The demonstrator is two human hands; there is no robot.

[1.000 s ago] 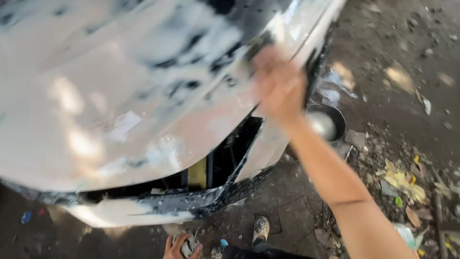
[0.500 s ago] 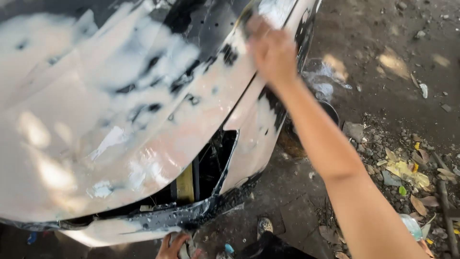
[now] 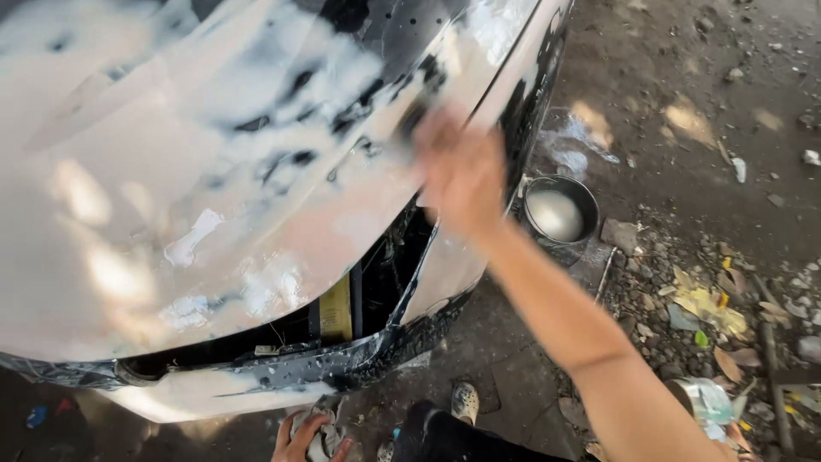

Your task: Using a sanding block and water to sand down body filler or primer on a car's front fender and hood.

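Over the last second the right hand (image 3: 462, 175), blurred so its grip cannot be told, has swept up and back down the soapy car hood (image 3: 214, 171), spreading suds, while the left hand (image 3: 304, 438) clutches a rag (image 3: 325, 432) below the bumper (image 3: 256, 372).

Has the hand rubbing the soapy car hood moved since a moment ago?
Yes. The right hand has slid down the hood, away from the dark unsoaped patch and nearer the metal bowl on the ground.
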